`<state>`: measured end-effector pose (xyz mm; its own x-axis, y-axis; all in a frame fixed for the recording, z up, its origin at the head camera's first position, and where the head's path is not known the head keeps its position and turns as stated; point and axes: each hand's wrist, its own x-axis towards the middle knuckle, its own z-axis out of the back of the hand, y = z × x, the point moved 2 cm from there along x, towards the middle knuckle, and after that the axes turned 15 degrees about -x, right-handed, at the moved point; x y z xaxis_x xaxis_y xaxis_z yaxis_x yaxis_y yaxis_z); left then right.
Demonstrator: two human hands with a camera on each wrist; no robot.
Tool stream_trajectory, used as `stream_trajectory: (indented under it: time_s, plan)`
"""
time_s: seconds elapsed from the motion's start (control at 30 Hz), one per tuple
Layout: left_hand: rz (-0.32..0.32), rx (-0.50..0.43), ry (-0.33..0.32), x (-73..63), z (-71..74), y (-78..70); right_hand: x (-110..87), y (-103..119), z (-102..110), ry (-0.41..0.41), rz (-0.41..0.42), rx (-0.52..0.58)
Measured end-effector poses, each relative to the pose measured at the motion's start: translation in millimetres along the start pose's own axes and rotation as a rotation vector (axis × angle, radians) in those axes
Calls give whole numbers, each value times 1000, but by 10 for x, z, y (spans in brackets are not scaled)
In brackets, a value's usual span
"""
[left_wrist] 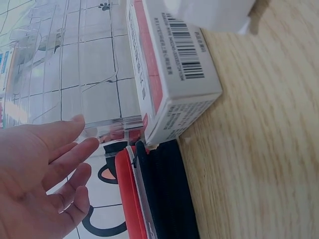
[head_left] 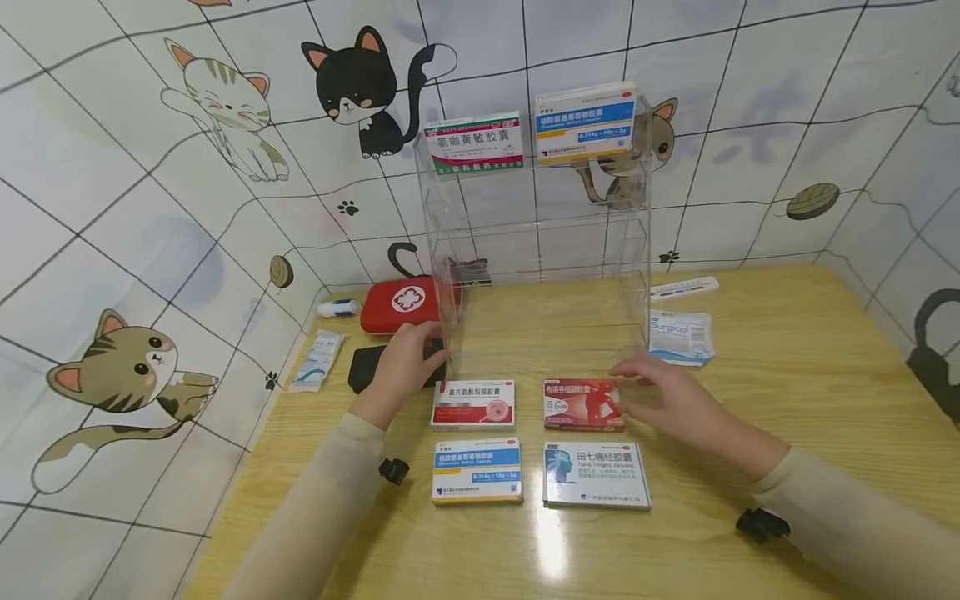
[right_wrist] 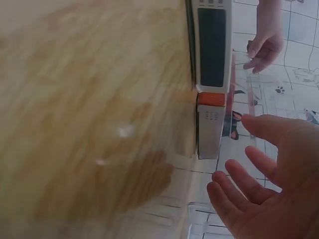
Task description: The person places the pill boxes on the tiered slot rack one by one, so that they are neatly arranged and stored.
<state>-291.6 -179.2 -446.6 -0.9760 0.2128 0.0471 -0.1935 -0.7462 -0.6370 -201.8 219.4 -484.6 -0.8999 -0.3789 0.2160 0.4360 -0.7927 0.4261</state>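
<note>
Nearest to us on the desk (head_left: 810, 358), a blue-and-white box (head_left: 477, 471) lies left of a white box (head_left: 597, 475) printed with a blue head, the two set apart side by side. Just beyond them we find a white-and-red box (head_left: 473, 404) on the left and a red box (head_left: 581, 405) on the right.

Our right grip (head_left: 671, 404) is at the red box's right edge, thumb and fingers well parted and loosely bent, with nothing held; whether it touches the box we cannot tell. Our left grip (head_left: 405, 367) is likewise relaxed and wide, holding nothing, over a black case (head_left: 366, 368) and beside the lower left front of the clear rack (head_left: 536, 242); contact with the rack is unclear to us.

Farther left we have a white packet (head_left: 317, 361), a red pouch (head_left: 405, 304) with a white cross and a white tube (head_left: 339, 307); right of the rack, a mask packet (head_left: 680, 337) with a white strip (head_left: 684, 287) behind it. The rack stands before the cat-patterned wall (head_left: 480, 50), its top tier bearing a green-edged box (head_left: 476, 143) and, to the right, blue-banded packaging (head_left: 585, 125).
</note>
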Motion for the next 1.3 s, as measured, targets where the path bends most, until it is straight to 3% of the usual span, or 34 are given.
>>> stream_trajectory:
  time_s: [0.2,0.43,0.6,0.77,1.0,1.17,1.3]
  plan:
    - [-8,-19,-2,-15,2,10,-12,-88,-75,72,-49,-23]
    - [0,-20,-1,-28,-2,12,-9,-95,-106,134,-51,-50]
    - [5,-22,-5,-29,-2,6,-12,-67,-105,141,-58,-51]
    - [-9,-20,-12,-33,0,6,-9,-52,-107,121,-105,31]
    - [9,-26,-19,-42,9,3,-3,-8,-97,42,-159,178]
    - [9,-24,-15,-46,10,9,50,106,23,-71,-103,220]
    - [8,-26,-14,-42,15,13,200,232,185,-176,-50,213]
